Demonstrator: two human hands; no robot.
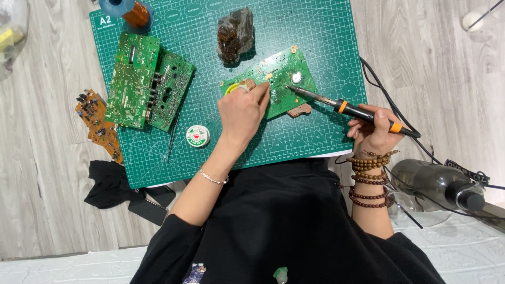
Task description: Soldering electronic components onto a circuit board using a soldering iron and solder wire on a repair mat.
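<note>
My left hand rests on the near left part of a green circuit board, fingers closed against it and partly covering a yellow ring-shaped part under the knuckles. My right hand grips a black soldering iron with orange bands. Its metal tip points left and touches the board near a small silvery spot. Brown bead bracelets wrap my right wrist; a thin bracelet sits on the left.
A green cutting mat covers the wooden floor. On it lie two larger green boards, a round solder tin, tweezers, a dark lumpy cleaning pad and a copper wire spool. An orange board, black cloth, cables and a dark bottle lie off it.
</note>
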